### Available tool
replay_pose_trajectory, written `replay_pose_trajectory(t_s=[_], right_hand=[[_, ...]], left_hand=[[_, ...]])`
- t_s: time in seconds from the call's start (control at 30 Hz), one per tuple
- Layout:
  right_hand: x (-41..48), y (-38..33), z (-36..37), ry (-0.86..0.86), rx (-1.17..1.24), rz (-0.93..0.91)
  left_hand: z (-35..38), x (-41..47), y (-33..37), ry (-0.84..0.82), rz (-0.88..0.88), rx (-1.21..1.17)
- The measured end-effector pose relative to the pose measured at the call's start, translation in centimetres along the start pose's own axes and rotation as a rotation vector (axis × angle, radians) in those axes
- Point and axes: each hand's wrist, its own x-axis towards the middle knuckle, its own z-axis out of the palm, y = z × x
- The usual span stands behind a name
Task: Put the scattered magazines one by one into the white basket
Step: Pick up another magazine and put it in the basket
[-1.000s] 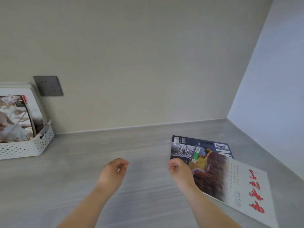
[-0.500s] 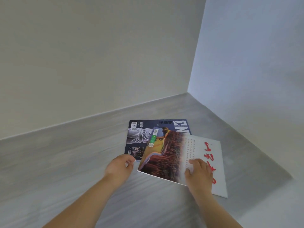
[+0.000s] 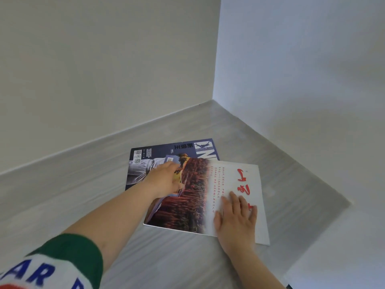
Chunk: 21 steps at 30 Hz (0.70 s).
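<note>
Two magazines lie overlapped near the corner of the grey table point(image 3: 62, 201). The lower one is a dark blue basketball magazine point(image 3: 145, 157). On top lies a magazine with a red forest picture and a white half with red characters point(image 3: 235, 180). My left hand point(image 3: 164, 180) grips that top magazine's left edge, which looks slightly raised. My right hand point(image 3: 237, 217) rests flat on its white half, fingers spread. The white basket is out of view.
Two walls meet in a corner point(image 3: 214, 97) just behind the magazines. The table's right edge point(image 3: 325, 232) runs diagonally close to my right hand. A green and white sleeve point(image 3: 58, 265) shows at the bottom left.
The view turned right and the basket left the picture. My left hand moved from the blue magazine onto the top magazine's left edge. My right hand stayed on its white half, fingers spread flatter.
</note>
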Motion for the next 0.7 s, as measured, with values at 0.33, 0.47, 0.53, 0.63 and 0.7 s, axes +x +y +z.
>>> replay_pose_trajectory(t_s=[0.33, 0.47, 0.53, 0.63, 0.7], right_hand=[[-0.4, -0.9, -1.6, 0.137, -0.105, -0.018], [-0.5, -0.8, -1.6, 0.124, -0.143, -0.052], [-0.6, -0.6, -1.4, 0.173, -0.149, -0.107], [-0.6, -0.5, -1.2, 0.205, -0.176, -0.152], [-0.6, -0.4, -1.3, 0.185, -0.154, -0.152]], left_hand=[[0.5, 4.9, 0.9, -0.096, 0.002, 0.093], [-0.5, 5.6, 1.2, -0.125, -0.051, 0.213], [-1.1, 5.5, 1.1, -0.147, -0.088, 0.273], [-1.8, 4.9, 0.8, -0.131, -0.115, 0.361], [-2.1, 4.2, 0.7, -0.058, -0.089, 0.360]])
